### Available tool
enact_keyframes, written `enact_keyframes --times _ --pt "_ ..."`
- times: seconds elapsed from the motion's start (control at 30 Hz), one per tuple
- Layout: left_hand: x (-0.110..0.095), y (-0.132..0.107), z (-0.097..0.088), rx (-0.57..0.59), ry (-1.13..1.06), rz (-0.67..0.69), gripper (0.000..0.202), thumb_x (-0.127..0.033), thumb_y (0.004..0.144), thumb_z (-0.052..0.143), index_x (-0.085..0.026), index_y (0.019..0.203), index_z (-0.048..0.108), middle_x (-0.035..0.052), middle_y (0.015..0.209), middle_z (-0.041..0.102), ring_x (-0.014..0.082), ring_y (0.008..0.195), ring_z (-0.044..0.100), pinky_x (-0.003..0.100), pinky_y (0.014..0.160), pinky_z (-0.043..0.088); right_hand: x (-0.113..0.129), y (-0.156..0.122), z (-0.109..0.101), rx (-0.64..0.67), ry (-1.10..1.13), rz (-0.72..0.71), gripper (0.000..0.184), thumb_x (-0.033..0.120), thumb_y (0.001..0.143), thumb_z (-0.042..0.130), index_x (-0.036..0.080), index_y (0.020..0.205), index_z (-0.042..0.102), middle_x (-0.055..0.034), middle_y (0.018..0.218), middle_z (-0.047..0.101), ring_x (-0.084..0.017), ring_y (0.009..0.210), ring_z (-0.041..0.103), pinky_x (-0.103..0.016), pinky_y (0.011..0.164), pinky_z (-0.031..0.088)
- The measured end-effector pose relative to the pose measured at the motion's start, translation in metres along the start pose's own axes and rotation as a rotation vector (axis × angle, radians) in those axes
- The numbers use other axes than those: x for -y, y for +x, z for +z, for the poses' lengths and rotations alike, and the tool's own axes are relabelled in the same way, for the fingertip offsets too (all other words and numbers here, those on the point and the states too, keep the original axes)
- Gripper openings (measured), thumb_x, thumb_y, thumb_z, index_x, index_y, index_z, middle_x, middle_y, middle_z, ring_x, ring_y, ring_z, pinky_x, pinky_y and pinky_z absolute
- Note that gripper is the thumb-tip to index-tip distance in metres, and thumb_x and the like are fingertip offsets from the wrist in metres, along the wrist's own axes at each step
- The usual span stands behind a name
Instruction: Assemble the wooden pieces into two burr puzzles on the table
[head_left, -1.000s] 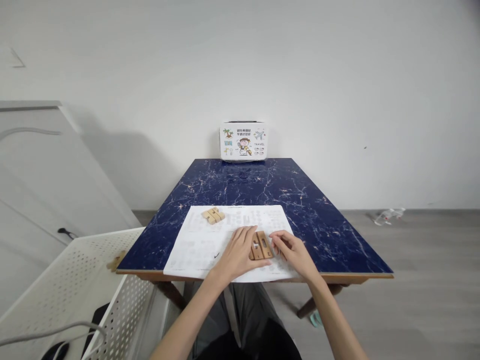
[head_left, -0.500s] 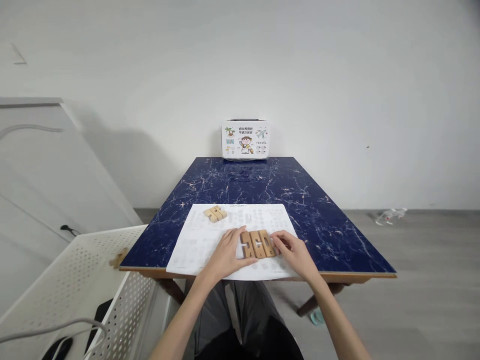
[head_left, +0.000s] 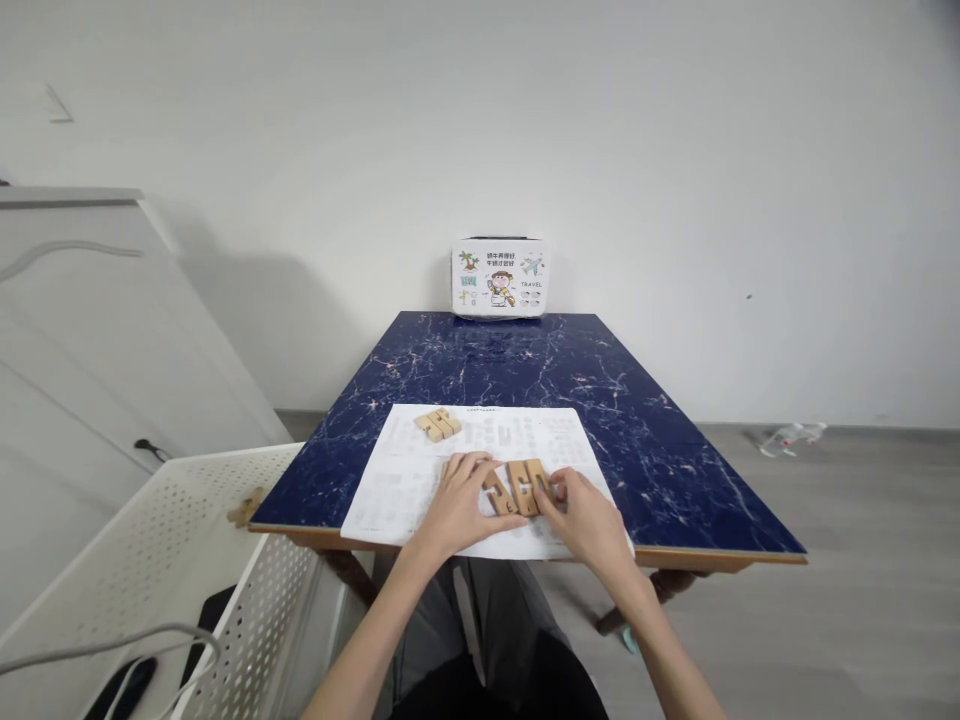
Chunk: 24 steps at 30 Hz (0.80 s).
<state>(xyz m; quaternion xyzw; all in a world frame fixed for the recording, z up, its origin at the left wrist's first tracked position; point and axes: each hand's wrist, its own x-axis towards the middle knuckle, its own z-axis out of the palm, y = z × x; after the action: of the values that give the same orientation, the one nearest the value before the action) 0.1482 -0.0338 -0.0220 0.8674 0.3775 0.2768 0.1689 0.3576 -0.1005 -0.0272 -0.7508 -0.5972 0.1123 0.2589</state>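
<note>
Three brown wooden puzzle blocks with cut-out notches lie side by side on a white printed sheet (head_left: 386, 490). Around the left block (head_left: 503, 499) curls my left hand (head_left: 456, 502), fingers over its upper end and thumb at its lower edge. The middle block (head_left: 521, 485) stands free of both hands' fingers, or nearly so. My right hand (head_left: 589, 515) pinches the right block (head_left: 537, 474), its thumb on the front face and fingers at the right edge. Small dark marks show on the blocks' lower ends. Farther up the sheet lies a group of paler wooden blocks (head_left: 438, 424).
The sheet lies at the near edge of a blue marbled table (head_left: 495, 360). A white case with cartoon prints (head_left: 499, 280) stands at the back against the wall. On the left is a white perforated basket (head_left: 255, 610) with cables and dark items. A clear plastic object (head_left: 793, 438) lies on the floor.
My left fingers now reach over the top of the left block, which tilts and sits slightly apart from the middle one. My right thumb has come onto the right block. The view has shifted slightly.
</note>
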Motion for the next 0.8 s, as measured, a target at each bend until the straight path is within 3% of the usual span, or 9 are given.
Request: enact_keyframes --times 0.07,0.17,0.23,0.4,0.63,0.8 --pt "0.003 0.001 -0.001 0.001 -0.002 -0.026 0.075 -0.063 0.071 0.083 -0.023 0.13 0.061 0.0104 0.135 0.06 0.0345 0.125 0.051 0.048 0.107 0.041 0.001 0.002 0.001 0.012 -0.039 0.018 0.022 0.042 0.095 0.059 0.022 0.103 0.06 -0.0043 0.094 0.072 -0.022 0.08 0.067 -0.028 0.06 0.027" --pt "0.01 0.002 -0.009 0.039 -0.023 -0.038 0.045 -0.048 0.091 0.07 -0.023 0.128 0.06 0.0085 0.131 0.063 0.0301 0.123 0.053 0.046 0.107 0.04 0.0 0.005 0.002 0.026 -0.078 0.03 0.022 0.043 0.096 0.059 0.021 0.102 0.059 -0.0047 0.093 0.073 -0.023 0.08 0.068 -0.028 0.06 0.026" --pt "0.016 0.002 -0.017 0.096 -0.026 -0.007 0.034 -0.039 0.097 0.064 -0.024 0.127 0.061 0.0076 0.128 0.063 0.0284 0.122 0.054 0.045 0.107 0.039 0.0 0.005 0.002 0.032 -0.09 0.03 0.022 0.043 0.096 0.059 0.021 0.1 0.059 -0.0048 0.093 0.074 -0.023 0.079 0.068 -0.028 0.06 0.025" --pt "0.02 0.002 -0.031 0.2 -0.023 0.032 0.034 -0.035 0.094 0.068 -0.026 0.127 0.061 0.0063 0.121 0.06 0.0269 0.119 0.052 0.041 0.104 0.041 0.001 0.006 0.0 0.059 -0.116 0.04 0.021 0.042 0.097 0.058 0.021 0.098 0.059 -0.0055 0.093 0.075 -0.024 0.081 0.069 -0.029 0.06 0.025" --pt "0.017 0.014 -0.037 0.325 -0.021 -0.01 0.027 -0.039 0.087 0.075 -0.022 0.103 0.062 0.0054 0.11 0.058 0.0265 0.107 0.052 0.04 0.097 0.042 0.0 0.006 -0.002 0.093 -0.169 -0.002 0.022 0.038 0.103 0.05 0.021 0.091 0.057 -0.0057 0.093 0.075 -0.021 0.078 0.069 -0.03 0.059 0.023" --pt "0.016 0.015 -0.042 0.402 -0.022 -0.041 0.031 -0.042 0.083 0.077 -0.02 0.096 0.06 0.0054 0.106 0.058 0.0265 0.104 0.052 0.041 0.096 0.041 -0.002 0.006 -0.001 0.093 -0.168 -0.004 0.023 0.038 0.104 0.048 0.021 0.09 0.056 -0.0057 0.092 0.074 -0.02 0.076 0.068 -0.029 0.058 0.022"
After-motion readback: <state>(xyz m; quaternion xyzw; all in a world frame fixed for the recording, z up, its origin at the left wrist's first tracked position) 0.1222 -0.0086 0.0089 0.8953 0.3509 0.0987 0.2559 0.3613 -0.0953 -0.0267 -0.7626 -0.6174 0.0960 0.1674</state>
